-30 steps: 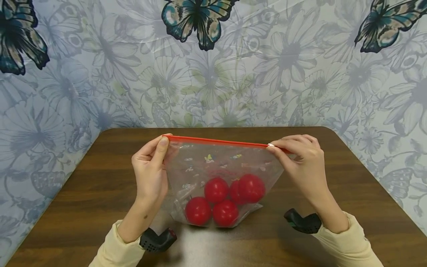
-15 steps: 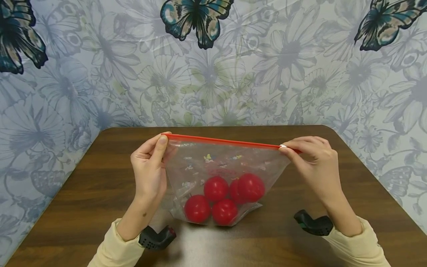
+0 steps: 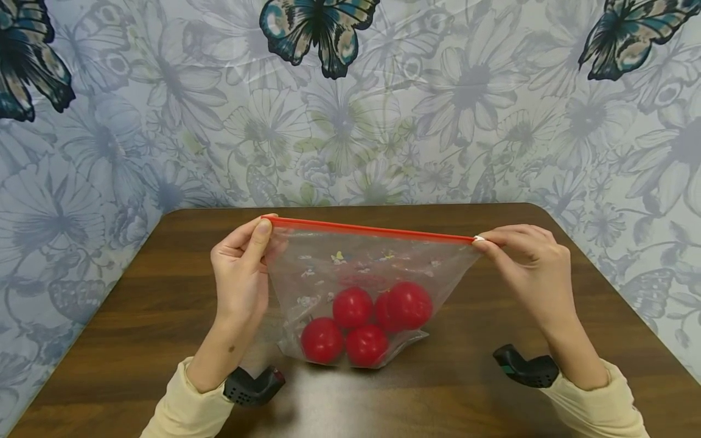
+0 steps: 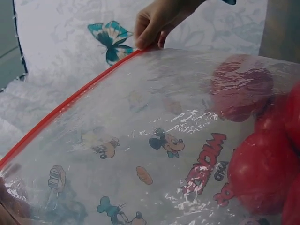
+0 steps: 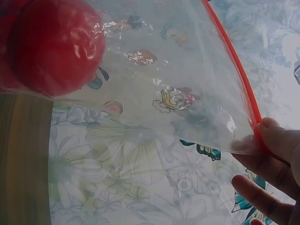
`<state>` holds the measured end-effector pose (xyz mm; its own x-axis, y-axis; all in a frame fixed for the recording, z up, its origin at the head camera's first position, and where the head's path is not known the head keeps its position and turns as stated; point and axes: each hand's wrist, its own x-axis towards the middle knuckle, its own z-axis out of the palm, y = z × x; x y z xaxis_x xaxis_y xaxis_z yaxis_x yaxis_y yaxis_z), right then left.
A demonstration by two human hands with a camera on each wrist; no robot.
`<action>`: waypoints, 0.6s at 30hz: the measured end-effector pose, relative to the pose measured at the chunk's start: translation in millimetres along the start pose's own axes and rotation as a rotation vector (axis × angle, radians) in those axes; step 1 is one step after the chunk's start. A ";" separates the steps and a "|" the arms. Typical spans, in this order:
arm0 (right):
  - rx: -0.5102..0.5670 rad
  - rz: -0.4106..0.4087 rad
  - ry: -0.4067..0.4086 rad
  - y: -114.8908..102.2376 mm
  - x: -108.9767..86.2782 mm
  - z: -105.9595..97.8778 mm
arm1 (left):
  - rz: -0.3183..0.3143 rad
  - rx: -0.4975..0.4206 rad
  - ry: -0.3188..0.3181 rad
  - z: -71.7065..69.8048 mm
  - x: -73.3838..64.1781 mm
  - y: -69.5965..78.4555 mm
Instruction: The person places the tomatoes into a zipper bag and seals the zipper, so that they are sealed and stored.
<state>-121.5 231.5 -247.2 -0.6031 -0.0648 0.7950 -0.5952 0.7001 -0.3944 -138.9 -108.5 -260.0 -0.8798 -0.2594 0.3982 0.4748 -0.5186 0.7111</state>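
Note:
A clear zip bag [image 3: 306, 274] with cartoon prints and a red closure strip [image 3: 372, 230] hangs stretched between both hands. Several round red tomatoes [image 3: 353, 308] lie in its lower part, close to the tabletop. My left hand [image 3: 241, 267] pinches the strip's left end between thumb and fingers. At the other end my right hand [image 3: 533, 267] pinches the strip, and a small white slider [image 3: 478, 238] shows at its fingertips. In the right wrist view, the thumb [image 5: 281, 140] presses on the bag's top corner while other fingers stand apart.
A brown wooden table [image 3: 449, 389] lies under the bag. Dark devices are strapped to the left wrist [image 3: 254, 386] and the right wrist [image 3: 527, 366]. Behind the table hangs a flowered cloth [image 3: 350, 134] with butterflies.
My right hand has slid rightward along the red strip to its end, the white slider moving with it. The left hand has shifted slightly left; the tomatoes stay nearly in place.

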 end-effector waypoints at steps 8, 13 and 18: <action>0.011 0.011 -0.031 -5.5 -1.3 -5.1 | -0.015 0.010 0.008 -0.5 0.2 6.0; 0.104 -0.004 -0.066 -16.8 -7.2 -6.2 | -0.014 -0.028 0.019 -2.7 3.3 18.4; 0.279 -0.080 -0.127 -37.1 -13.5 -1.3 | 0.017 -0.066 0.066 -10.0 12.0 31.3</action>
<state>-90.6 207.3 -242.7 -0.5993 -0.2129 0.7717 -0.7558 0.4680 -0.4579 -134.8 -136.0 -238.8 -0.8722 -0.3206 0.3695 0.4892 -0.5654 0.6641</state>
